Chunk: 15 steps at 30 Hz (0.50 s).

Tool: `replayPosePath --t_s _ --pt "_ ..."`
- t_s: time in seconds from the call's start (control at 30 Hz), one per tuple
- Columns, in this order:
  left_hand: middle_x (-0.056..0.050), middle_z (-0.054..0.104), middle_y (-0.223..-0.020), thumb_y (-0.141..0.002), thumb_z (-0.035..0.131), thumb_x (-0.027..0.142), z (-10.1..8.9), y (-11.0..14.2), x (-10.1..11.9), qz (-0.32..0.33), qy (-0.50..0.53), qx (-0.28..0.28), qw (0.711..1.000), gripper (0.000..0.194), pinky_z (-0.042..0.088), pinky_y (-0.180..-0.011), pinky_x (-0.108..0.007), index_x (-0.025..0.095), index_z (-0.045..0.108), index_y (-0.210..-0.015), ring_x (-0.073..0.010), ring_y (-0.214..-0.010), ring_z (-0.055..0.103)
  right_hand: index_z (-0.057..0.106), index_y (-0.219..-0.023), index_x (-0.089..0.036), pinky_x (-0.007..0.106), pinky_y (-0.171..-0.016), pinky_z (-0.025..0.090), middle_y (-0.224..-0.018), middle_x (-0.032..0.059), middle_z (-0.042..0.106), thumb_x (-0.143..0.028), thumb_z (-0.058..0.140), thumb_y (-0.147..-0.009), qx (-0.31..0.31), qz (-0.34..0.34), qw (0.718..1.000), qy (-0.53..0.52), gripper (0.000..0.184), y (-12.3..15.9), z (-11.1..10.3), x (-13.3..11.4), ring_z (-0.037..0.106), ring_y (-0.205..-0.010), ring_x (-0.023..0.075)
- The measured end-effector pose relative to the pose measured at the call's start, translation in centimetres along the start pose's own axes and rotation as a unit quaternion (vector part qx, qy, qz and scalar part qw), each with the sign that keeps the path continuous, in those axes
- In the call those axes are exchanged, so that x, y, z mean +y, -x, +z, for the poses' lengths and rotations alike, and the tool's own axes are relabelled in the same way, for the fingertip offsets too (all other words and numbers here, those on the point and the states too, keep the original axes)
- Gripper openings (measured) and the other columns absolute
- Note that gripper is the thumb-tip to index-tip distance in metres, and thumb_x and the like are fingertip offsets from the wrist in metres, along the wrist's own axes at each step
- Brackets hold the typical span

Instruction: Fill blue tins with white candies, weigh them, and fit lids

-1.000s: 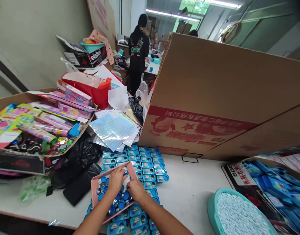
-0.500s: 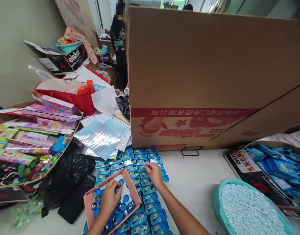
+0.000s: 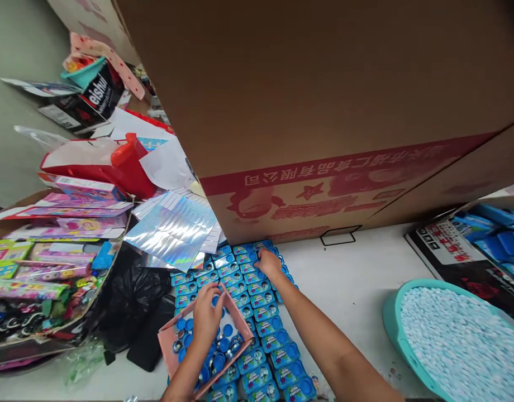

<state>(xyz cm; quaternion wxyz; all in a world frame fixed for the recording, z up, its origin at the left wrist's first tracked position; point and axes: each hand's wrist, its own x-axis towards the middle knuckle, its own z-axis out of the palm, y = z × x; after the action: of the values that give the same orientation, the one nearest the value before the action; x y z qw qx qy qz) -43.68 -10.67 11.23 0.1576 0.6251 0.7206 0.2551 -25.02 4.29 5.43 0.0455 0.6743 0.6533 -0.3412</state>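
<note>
Beside large cardboard box (image 3: 307, 111), hands over blue packs (image 3: 265, 312), white table (image 3: 341, 279)

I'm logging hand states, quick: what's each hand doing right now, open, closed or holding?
Left hand: fingers bent over the pink box; grip can't be told.
Right hand: fingertips at the blue packs; any hold is hidden.

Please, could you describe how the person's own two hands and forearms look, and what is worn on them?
Left hand and right hand are both bare, without gloves. The left forearm and right forearm show no sleeve, watch or bracelet. Fingernail details are too small to tell.
</note>
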Motion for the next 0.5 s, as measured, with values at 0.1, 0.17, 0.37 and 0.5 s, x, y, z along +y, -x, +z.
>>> replayPosePath --t_s 0.1,0.17,0.37,0.5 --pt "-0.009 0.06 -0.103 -0.083 0.05 0.025 1.7 -4.3 1.6 0.05 -0.073 -0.06 0.994 0.013 0.044 -0.09 -0.037 0.019 0.061 -0.078 -0.022 -0.101 0.054 0.056 -0.111 -0.021 0.023 -0.063 0.042 -0.104 0.0071 0.067 -0.033 0.069 -0.07 -0.039 0.006 0.998 0.041 0.045 -0.3 -0.9 -0.5 0.063 -0.095 0.0215" --pt "-0.01 0.06 -0.102 -0.083 0.046 0.019 3.0 -6.8 2.4 0.052 -0.15 -0.151 0.976 0.016 0.044 -0.089 -0.034 0.017 0.062 -0.082 -0.0214 -0.101 0.054 0.059 -0.108 -0.02 0.024 -0.066 0.044 -0.105 0.0088 0.067 -0.034 0.069 -0.07 -0.057 0.009 0.997 0.056 0.042 -0.4 -1.3 -0.7 0.063 -0.097 0.0227" --pt "-0.014 0.063 -0.09 -0.079 0.045 0.009 5.1 -10.5 2.3 -0.003 -0.275 -0.285 0.918 0.02 0.046 -0.075 -0.031 0.012 0.064 -0.08 -0.0223 -0.089 0.061 0.067 -0.1 -0.019 0.027 -0.07 0.047 -0.105 0.0128 0.068 -0.036 0.071 -0.07 -0.072 0.014 0.995 0.068 0.034 -1.0 -1.5 -0.8 0.064 -0.096 0.0249" --pt "-0.012 0.064 -0.088 -0.08 0.045 0.011 5.1 -10.7 1.1 0.005 -0.283 -0.303 0.91 0.021 0.045 -0.073 -0.029 0.014 0.065 -0.078 -0.0217 -0.087 0.062 0.067 -0.1 -0.018 0.027 -0.071 0.047 -0.105 0.013 0.068 -0.036 0.071 -0.07 -0.073 0.01 0.995 0.067 0.035 -1.3 -1.4 -0.5 0.065 -0.095 0.025"
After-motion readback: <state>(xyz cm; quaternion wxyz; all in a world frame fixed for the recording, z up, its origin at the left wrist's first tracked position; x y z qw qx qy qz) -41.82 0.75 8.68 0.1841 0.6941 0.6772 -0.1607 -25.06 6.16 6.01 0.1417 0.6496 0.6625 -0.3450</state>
